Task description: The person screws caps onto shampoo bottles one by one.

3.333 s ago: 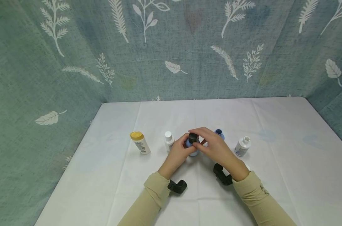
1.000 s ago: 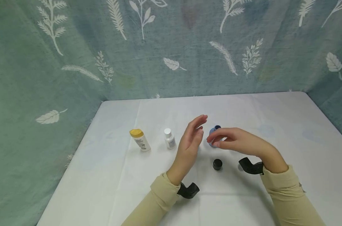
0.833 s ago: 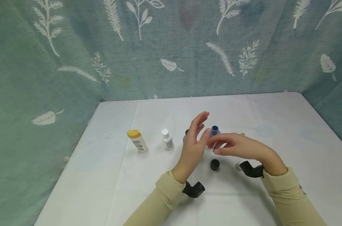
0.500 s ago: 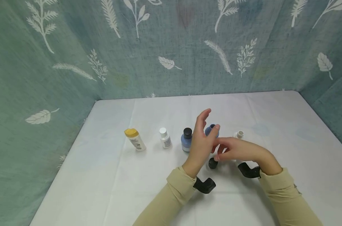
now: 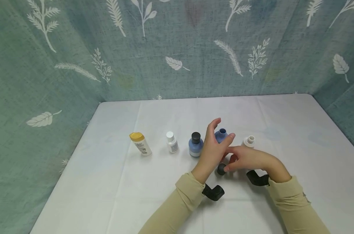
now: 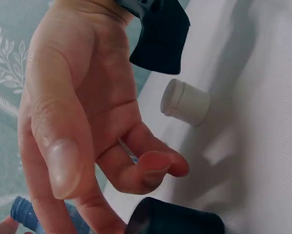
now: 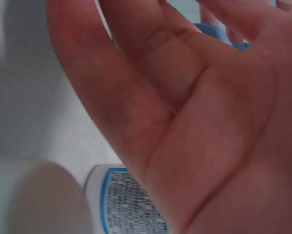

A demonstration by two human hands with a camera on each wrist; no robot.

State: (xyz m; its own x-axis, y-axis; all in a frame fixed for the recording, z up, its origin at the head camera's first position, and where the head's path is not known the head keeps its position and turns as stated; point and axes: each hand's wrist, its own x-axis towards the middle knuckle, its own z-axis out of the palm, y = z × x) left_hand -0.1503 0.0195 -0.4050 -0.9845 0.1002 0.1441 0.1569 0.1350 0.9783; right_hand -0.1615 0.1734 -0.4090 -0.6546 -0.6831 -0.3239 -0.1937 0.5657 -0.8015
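Observation:
My left hand (image 5: 213, 149) is held over the table, fingers spread and holding nothing. Just below the hands a black screw cap (image 5: 221, 169) rests on the cloth; it also shows at the bottom of the left wrist view as a dark cap (image 6: 177, 219). Loosely bent, my right hand (image 5: 248, 159) hovers at the cap, with the thumb tip overlapping its right edge; no grip is plain. Behind the left hand stands an uncapped blue bottle (image 5: 220, 135). A capped blue bottle (image 5: 196, 146) stands to its left.
An uncapped white bottle (image 5: 249, 141) stands behind the right hand. A loose white cap (image 6: 187, 102) lies on the cloth. Farther left are a white bottle (image 5: 172, 143) with its cap on and a yellow-capped bottle (image 5: 140, 144). Patterned fabric (image 5: 177, 48) hangs behind the table.
The hands earlier worked at the capped blue bottle and have since left it. The left hand has moved right; the right hand has come down to the black cap on the table.

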